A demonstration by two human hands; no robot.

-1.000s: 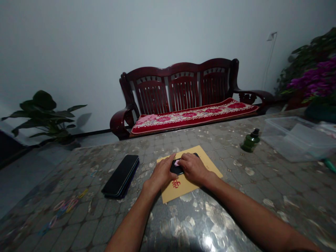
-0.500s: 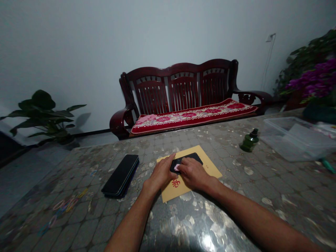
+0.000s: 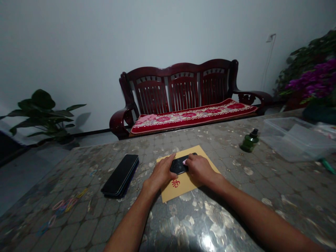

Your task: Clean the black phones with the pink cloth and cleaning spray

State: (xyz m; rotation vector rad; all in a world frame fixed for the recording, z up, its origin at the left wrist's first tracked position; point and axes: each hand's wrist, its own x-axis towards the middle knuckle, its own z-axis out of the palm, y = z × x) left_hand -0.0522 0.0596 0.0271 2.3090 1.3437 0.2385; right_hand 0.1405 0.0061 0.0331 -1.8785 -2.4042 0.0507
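Observation:
A black phone lies screen up on a yellow paper sheet or envelope with red characters. My left hand grips the phone's left end between thumb and fingers. Bunched in the fingers of my right hand is a small pinkish-white cloth, pressed against the screen. The right hand covers the phone's right part, and most of the cloth is hidden under the fingers. To the left lies a stack of dark phones.
Loose coloured rubber bands are scattered at the table's left. A green bottle with a black top stands at right, near a clear plastic box. Beyond the patterned table is a wooden bench.
My right hand has slid the cloth rightward along the phone's screen, uncovering more of its middle. My left hand keeps its place on the phone.

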